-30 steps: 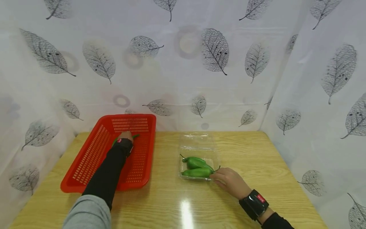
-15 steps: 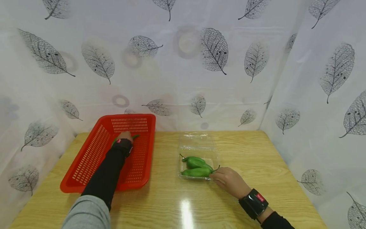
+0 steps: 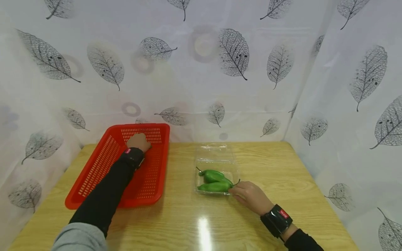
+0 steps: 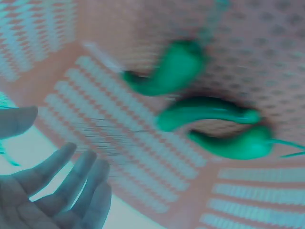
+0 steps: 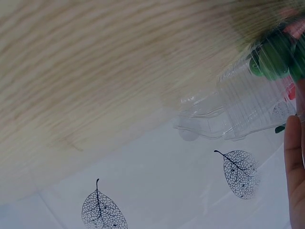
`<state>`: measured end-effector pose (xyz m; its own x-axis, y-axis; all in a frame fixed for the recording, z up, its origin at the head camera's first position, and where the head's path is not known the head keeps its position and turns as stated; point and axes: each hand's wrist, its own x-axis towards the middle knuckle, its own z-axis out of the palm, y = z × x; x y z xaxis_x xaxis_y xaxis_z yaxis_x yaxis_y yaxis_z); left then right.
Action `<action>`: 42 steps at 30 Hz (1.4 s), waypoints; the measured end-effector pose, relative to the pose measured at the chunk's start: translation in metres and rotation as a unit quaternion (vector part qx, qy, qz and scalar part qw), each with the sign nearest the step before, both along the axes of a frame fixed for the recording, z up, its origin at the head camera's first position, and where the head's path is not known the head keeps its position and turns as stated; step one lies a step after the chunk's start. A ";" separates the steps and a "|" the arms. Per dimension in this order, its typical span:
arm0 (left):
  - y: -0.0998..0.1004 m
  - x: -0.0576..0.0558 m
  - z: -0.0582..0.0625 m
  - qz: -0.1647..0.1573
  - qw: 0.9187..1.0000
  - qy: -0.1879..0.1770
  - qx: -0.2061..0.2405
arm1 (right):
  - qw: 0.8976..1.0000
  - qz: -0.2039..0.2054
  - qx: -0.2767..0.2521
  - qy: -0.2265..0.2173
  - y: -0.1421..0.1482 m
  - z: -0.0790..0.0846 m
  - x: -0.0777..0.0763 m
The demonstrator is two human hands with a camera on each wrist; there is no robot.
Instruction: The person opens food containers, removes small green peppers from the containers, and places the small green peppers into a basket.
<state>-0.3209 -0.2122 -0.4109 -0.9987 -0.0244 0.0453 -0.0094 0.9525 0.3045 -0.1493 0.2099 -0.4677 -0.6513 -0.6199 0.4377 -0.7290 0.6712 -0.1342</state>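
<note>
Inside the red plastic basket (image 3: 164,164), my left hand (image 3: 138,142) is over the far end. The left wrist view shows its fingers apart and relaxed, holding nothing. Three green peppers lie on the basket floor beyond them: one pepper (image 4: 174,69) above, a curved pepper (image 4: 205,112) and another pepper (image 4: 238,143) close together. My right hand (image 3: 251,197) grips the front right corner of a clear plastic box (image 3: 232,170), beside a pepper stem. Two green peppers (image 3: 215,187) lie in that box. Some right fingertips are hidden.
The box's clear lid (image 3: 215,152) is folded back on the wooden table (image 3: 267,160). A white curtain (image 3: 194,76) with leaf prints stands behind the table and along its sides. The basket's raised walls surround the left hand.
My left hand has lifted a little and moved toward the basket's far wall; the pepper that showed beside it is now hidden in the head view. The right hand stays at the box.
</note>
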 end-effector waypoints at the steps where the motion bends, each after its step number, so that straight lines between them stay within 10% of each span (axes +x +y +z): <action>1: 0.006 0.001 0.005 -0.003 1.000 0.013 0.000 | 1.000 -0.001 0.001 0.002 0.000 0.000 0.000; 8: 0.055 0.008 0.028 -0.057 0.990 0.126 -0.005 | 1.000 0.004 0.001 0.009 0.001 0.000 -0.001; 15: 0.118 0.041 0.049 -0.156 0.972 0.176 -0.017 | 1.000 0.014 -0.002 0.010 0.001 0.001 -0.003; 26: 0.190 0.099 0.032 -0.339 0.940 0.017 -0.045 | 1.000 0.008 0.005 0.003 0.000 0.003 -0.005; 42: 0.213 0.113 -0.012 -0.390 0.918 -0.033 -0.068 | 1.000 0.010 0.002 0.004 0.000 0.002 -0.001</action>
